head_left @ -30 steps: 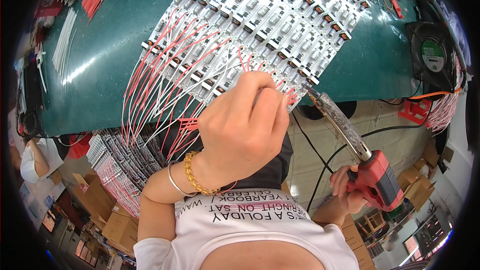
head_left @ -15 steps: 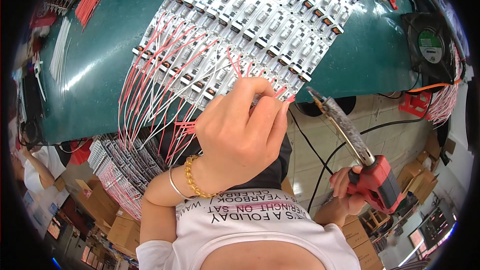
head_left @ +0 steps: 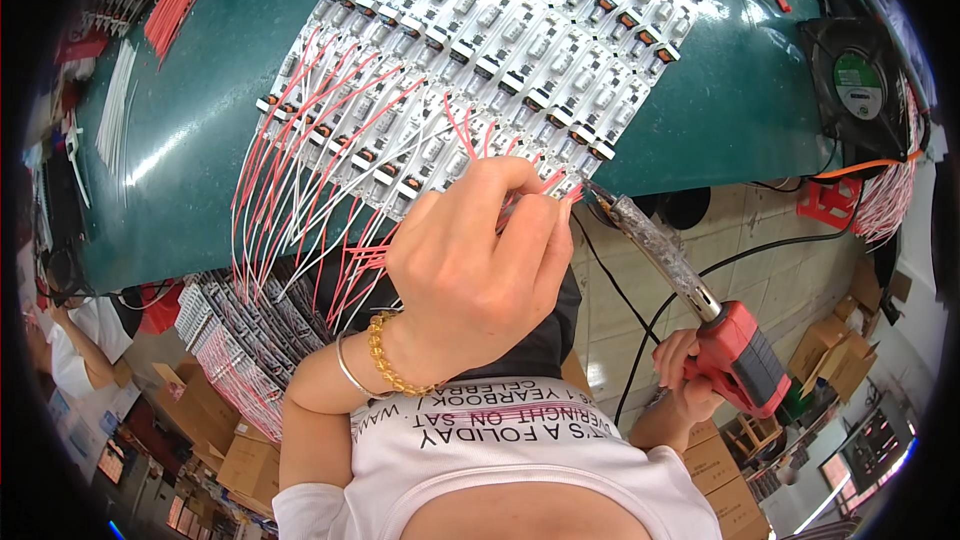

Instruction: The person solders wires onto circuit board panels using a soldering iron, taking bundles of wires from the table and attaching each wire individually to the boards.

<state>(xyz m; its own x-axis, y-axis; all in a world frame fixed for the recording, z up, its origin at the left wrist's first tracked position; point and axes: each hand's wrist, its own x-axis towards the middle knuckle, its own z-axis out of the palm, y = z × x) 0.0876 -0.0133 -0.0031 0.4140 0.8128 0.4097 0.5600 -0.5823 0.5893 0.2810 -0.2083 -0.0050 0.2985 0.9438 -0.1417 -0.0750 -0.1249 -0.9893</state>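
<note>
The left hand [head_left: 480, 260] is pinching its fingers together on a few thin red wires [head_left: 465, 135] at the near edge of the panel of small white circuit boards [head_left: 500, 40], holding their ends down at the lowest row. The right hand [head_left: 685, 380] is clamped around the red handle of a soldering iron [head_left: 690, 290], whose crusted barrel is slanting up so its tip sits right by those pinched wire ends. Over the last second the left hand has been sliding rightward along the row, and the iron's tip has been following it, closing in on the joint. I'd judge one joint is finished and the next is being lined up. Beyond them, the green table [head_left: 730, 110] is carrying a small black fan [head_left: 855, 90].
</note>
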